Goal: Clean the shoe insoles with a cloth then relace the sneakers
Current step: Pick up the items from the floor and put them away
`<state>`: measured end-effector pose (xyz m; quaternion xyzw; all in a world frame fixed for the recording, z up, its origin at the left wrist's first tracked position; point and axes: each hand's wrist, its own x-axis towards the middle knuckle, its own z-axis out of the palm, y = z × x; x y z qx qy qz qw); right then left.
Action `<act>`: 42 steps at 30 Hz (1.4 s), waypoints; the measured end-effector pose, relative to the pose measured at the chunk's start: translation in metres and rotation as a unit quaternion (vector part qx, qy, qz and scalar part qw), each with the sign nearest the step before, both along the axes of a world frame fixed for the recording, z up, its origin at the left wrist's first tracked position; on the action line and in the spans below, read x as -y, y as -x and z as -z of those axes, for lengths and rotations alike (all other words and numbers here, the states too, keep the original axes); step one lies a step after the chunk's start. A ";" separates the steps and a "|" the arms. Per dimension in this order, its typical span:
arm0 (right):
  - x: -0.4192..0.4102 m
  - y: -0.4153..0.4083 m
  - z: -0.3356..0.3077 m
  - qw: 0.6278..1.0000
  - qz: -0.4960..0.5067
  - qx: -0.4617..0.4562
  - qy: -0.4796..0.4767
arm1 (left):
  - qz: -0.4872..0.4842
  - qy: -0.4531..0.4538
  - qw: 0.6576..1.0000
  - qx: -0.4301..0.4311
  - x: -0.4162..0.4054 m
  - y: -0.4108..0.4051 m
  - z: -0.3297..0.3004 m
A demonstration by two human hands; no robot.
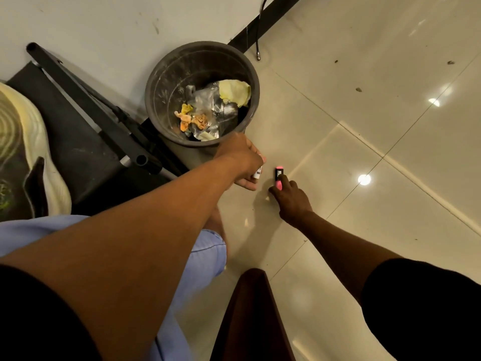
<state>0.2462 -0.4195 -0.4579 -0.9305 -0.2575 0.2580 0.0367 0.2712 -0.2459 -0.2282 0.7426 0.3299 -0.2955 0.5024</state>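
Observation:
No shoe, insole, cloth or lace is in view. My left hand (243, 162) reaches down to the tiled floor beside a bin and holds a small white tube-like object (257, 174) in its curled fingers. My right hand (290, 196) is just to the right of it, low over the floor, with its fingertips on a small pink and black object (278, 177). That object stands on the tile between both hands. The frame does not show whether the fingers pinch it or only touch it.
A grey waste bin (158, 74) with plastic wrap and food scraps stands right behind my left hand. A black folding frame (86, 100) lies against the wall at left. A dark wooden edge (253, 316) is at bottom centre. A cable (258, 52) hangs at the wall.

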 end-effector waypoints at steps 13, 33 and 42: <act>0.001 -0.010 0.001 0.992 -0.098 0.072 0.029 | 0.017 -0.007 1.000 -0.010 0.003 0.004 0.009; 0.010 -0.005 0.014 0.993 -0.075 0.091 0.020 | 0.043 -0.013 0.999 -0.008 0.004 0.008 0.012; -0.025 -0.004 -0.046 0.947 0.234 0.027 -0.219 | 0.056 -0.020 0.997 0.048 -0.008 -0.001 -0.008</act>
